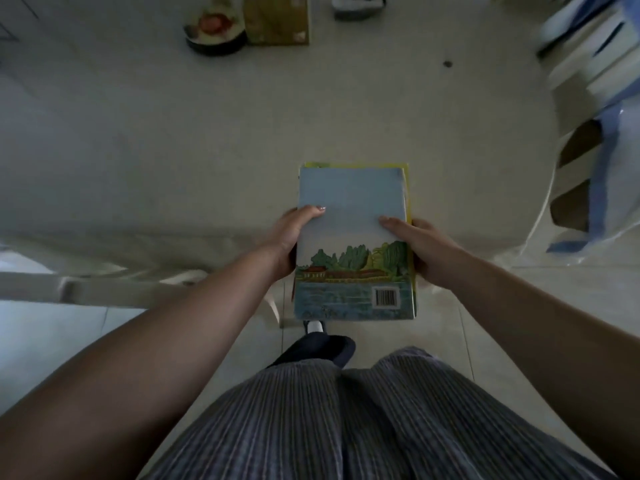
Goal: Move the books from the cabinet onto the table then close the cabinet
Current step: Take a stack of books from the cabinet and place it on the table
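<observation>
Lengthwise, books point away — barcode nearest, hands flanking, maybe gripping.

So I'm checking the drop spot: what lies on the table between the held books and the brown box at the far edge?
Head view: bare white table between the blue-covered stack of books and brown box.

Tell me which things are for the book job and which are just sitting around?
For the job:
books, gripped by left hand and right hand
table

Just lying about:
bowl
brown box
plastic chair

The cabinet is not in view.
</observation>
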Demonstrator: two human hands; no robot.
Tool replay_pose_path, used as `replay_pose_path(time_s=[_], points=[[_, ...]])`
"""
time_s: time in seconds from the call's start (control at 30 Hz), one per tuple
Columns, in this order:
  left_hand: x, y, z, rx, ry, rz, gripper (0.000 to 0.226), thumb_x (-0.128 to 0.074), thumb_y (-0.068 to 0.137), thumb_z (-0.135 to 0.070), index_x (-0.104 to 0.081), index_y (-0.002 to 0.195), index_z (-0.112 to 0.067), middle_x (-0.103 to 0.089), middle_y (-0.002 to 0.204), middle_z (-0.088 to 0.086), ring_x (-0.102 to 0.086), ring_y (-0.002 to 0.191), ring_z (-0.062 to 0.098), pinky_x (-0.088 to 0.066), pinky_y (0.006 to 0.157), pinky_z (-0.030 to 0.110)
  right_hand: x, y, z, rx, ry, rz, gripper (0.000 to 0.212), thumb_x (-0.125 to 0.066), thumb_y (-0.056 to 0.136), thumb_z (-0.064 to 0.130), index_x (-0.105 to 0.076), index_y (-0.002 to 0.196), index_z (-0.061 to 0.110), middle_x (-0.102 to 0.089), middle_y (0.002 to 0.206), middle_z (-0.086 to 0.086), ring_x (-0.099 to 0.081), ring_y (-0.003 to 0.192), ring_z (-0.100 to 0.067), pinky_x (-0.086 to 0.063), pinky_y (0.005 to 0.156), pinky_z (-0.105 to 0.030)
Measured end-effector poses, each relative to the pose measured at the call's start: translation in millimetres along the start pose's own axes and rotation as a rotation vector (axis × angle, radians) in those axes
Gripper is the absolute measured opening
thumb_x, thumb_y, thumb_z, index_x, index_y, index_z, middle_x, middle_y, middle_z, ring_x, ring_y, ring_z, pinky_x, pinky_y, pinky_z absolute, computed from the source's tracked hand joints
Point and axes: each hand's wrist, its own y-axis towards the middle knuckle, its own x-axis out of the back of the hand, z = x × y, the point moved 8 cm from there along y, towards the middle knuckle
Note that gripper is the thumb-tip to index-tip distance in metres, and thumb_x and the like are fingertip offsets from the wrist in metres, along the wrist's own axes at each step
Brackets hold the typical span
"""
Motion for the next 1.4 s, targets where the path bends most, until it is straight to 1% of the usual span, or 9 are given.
replay_pose_path(time_s=[0.2, 0.27, 0.47, 0.67, 0.9, 1.03, 1.17, 1.27, 1.4], points=[[18, 60, -62, 0.009, 0.01, -0.011, 0.039, -0.056, 0.089, -0.033, -0.055, 0.12, -0.009, -0.065, 0.093, 0.012, -0.065, 0.078, 0.026, -0.052, 0.066, 0.031, -21, 67, 60, 0.014, -0.014, -0.016, 0.055, -0.073, 0.078, 0.038, -0.058, 0.12, 0.006, -0.071, 0.107, -0.012, -0.07, 0.094, -0.028, -0.057, 0.078, -0.039], [29, 74, -79, 0.019, 0.014, -0.031, 0.041, -0.056, 0.088, -0.033, -0.054, 0.122, -0.009, -0.065, 0.091, 0.011, -0.065, 0.077, 0.026, -0.051, 0.063, 0.03, -31, 84, 77, 0.003, -0.033, 0.003, 0.058, -0.074, 0.075, 0.04, -0.058, 0.121, 0.007, -0.071, 0.108, -0.012, -0.069, 0.096, -0.029, -0.057, 0.084, -0.044], [59, 111, -117, 0.038, 0.0, -0.065, 0.028, -0.054, 0.09, -0.034, -0.057, 0.109, -0.013, -0.064, 0.091, 0.011, -0.064, 0.08, 0.026, -0.051, 0.069, 0.033, -62, 133, 118, -0.031, -0.101, 0.05, 0.052, -0.07, 0.08, 0.041, -0.057, 0.119, 0.009, -0.069, 0.109, -0.01, -0.066, 0.1, -0.03, -0.053, 0.092, -0.049], [93, 152, -163, 0.038, 0.011, -0.137, 0.02, -0.055, 0.091, -0.033, -0.06, 0.101, -0.016, -0.067, 0.09, 0.009, -0.066, 0.078, 0.024, -0.052, 0.063, 0.031, -94, 183, 160, -0.081, -0.15, 0.08, 0.03, -0.066, 0.083, 0.042, -0.059, 0.099, 0.017, -0.067, 0.094, -0.002, -0.064, 0.09, -0.024, -0.053, 0.082, -0.042], [127, 217, -228, 0.028, 0.051, -0.226, 0.023, -0.059, 0.089, -0.036, -0.062, 0.1, -0.016, -0.068, 0.086, 0.008, -0.068, 0.071, 0.021, -0.055, 0.056, 0.027, -124, 256, 220, -0.105, -0.174, 0.079, 0.051, -0.07, 0.078, 0.047, -0.06, 0.115, 0.014, -0.068, 0.102, -0.004, -0.064, 0.098, -0.026, -0.052, 0.093, -0.045], [141, 254, -256, 0.016, 0.075, -0.251, 0.027, -0.062, 0.087, -0.037, -0.062, 0.104, -0.017, -0.069, 0.092, 0.009, -0.069, 0.078, 0.022, -0.055, 0.058, 0.028, -133, 296, 240, -0.127, -0.195, 0.069, 0.099, -0.077, 0.046, 0.068, -0.057, 0.125, 0.013, -0.065, 0.121, -0.007, -0.062, 0.109, -0.03, -0.049, 0.097, -0.05], [152, 280, -270, 0.017, 0.1, -0.283, 0.046, -0.065, 0.084, -0.037, -0.057, 0.122, -0.012, -0.069, 0.1, 0.01, -0.069, 0.087, 0.025, -0.055, 0.067, 0.032, -140, 320, 254, -0.137, -0.217, 0.055, 0.089, -0.075, 0.053, 0.065, -0.058, 0.123, 0.012, -0.066, 0.119, -0.008, -0.062, 0.108, -0.031, -0.049, 0.097, -0.05], [157, 292, -278, -0.009, 0.182, -0.277, 0.045, -0.064, 0.085, -0.039, -0.056, 0.123, -0.015, -0.068, 0.105, 0.007, -0.067, 0.093, 0.023, -0.055, 0.076, 0.035, -143, 333, 257, -0.131, -0.233, 0.046, 0.067, -0.071, 0.072, 0.056, -0.058, 0.12, 0.012, -0.066, 0.113, -0.007, -0.062, 0.104, -0.028, -0.049, 0.097, -0.048], [158, 298, -284, -0.047, 0.283, -0.25, 0.038, -0.062, 0.086, -0.042, -0.055, 0.117, -0.019, -0.068, 0.105, 0.002, -0.067, 0.095, 0.02, -0.055, 0.085, 0.037, -141, 338, 255, -0.119, -0.252, 0.038, 0.064, -0.069, 0.074, 0.057, -0.055, 0.12, 0.014, -0.065, 0.113, -0.005, -0.062, 0.105, -0.027, -0.049, 0.098, -0.048]])
